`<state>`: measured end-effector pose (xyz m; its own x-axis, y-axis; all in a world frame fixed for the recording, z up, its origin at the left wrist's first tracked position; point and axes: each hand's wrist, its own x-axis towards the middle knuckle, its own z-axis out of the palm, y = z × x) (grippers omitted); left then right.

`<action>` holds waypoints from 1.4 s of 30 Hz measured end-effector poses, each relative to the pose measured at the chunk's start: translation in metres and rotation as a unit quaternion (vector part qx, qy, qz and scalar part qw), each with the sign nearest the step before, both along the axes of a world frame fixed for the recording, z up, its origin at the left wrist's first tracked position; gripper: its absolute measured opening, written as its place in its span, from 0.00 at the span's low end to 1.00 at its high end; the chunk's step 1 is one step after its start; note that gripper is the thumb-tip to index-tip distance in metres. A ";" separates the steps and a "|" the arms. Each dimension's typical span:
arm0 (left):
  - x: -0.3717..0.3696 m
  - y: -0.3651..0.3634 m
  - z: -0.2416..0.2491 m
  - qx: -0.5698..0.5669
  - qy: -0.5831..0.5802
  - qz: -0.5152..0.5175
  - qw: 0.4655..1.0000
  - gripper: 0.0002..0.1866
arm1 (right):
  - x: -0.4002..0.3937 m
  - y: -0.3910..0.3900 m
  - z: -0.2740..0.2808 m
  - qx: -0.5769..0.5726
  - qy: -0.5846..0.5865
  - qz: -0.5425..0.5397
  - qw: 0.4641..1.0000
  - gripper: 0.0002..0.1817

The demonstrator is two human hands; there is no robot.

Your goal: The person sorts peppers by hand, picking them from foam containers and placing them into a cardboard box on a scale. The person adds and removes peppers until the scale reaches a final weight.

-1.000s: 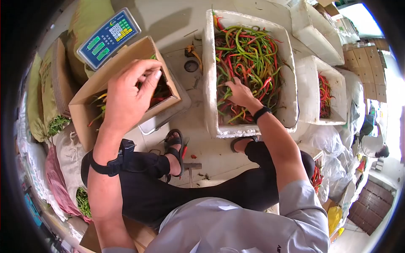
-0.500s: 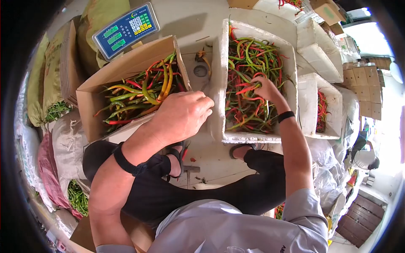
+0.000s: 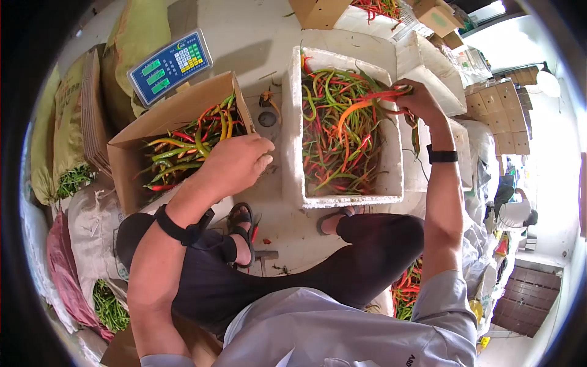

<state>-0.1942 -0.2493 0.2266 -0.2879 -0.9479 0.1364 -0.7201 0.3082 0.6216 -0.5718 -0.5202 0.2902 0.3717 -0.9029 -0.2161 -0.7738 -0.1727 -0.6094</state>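
My right hand (image 3: 419, 103) is closed around a few chili peppers (image 3: 385, 96), red ones and some green, above the right wall of a white foam box (image 3: 396, 177). Long red and green chili peppers (image 3: 342, 140) fill that box in a tangle. My left hand (image 3: 239, 161) hovers by the near right corner of a cardboard box (image 3: 131, 168), fingers curled together. Whatever it may hold is hidden. Inside the cardboard box lie thicker red, green and orange peppers (image 3: 195, 142), partly covered by my left hand.
A scale display (image 3: 171, 66) with green digits stands beyond the cardboard box. Full sacks (image 3: 92, 229) line the left side, some showing green peppers (image 3: 110, 304). More foam boxes (image 3: 431, 73) and stacked cartons (image 3: 498, 113) are on the right. A hammer-like tool (image 3: 264, 255) lies by my feet.
My right hand has risen from inside the foam box to its right side, carrying peppers. My left hand stays curled near the cardboard box. The view has shifted slightly.
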 end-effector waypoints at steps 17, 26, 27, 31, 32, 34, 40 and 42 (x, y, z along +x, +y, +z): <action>0.037 -0.031 0.010 -0.056 0.203 0.221 0.952 0.47 | 0.152 0.053 0.153 -0.108 -0.268 0.225 0.931 0.16; 0.123 0.033 0.070 -0.053 0.132 0.367 0.919 0.12 | 0.277 0.088 0.126 0.031 -0.430 0.282 0.857 0.21; 0.146 0.046 0.071 -0.081 -0.037 0.400 0.912 0.13 | 0.283 0.092 0.118 0.035 -0.431 0.285 0.855 0.21; 0.206 0.087 0.044 -0.016 -0.081 0.436 0.896 0.16 | 0.295 0.086 0.074 0.148 -0.408 0.287 0.854 0.25; 0.209 0.093 0.037 0.013 -0.109 0.397 0.911 0.16 | 0.296 0.086 0.066 0.168 -0.415 0.252 0.858 0.23; 0.210 0.093 0.020 0.117 -0.121 0.335 0.927 0.19 | 0.294 0.079 0.056 0.192 -0.414 0.202 0.866 0.22; 0.163 0.060 -0.016 0.131 -0.154 0.155 0.967 0.28 | 0.307 0.079 0.048 0.321 -0.445 0.233 0.803 0.23; 0.149 0.053 0.027 0.136 -0.113 0.218 0.960 0.30 | 0.320 0.078 0.037 0.346 -0.452 0.253 0.782 0.23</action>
<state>-0.0456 -0.1959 0.2534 0.1503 -0.9769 -0.1518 -0.8699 -0.2036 0.4492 -0.2523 -0.4424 0.3272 0.9270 -0.3739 -0.0299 0.0882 0.2949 -0.9515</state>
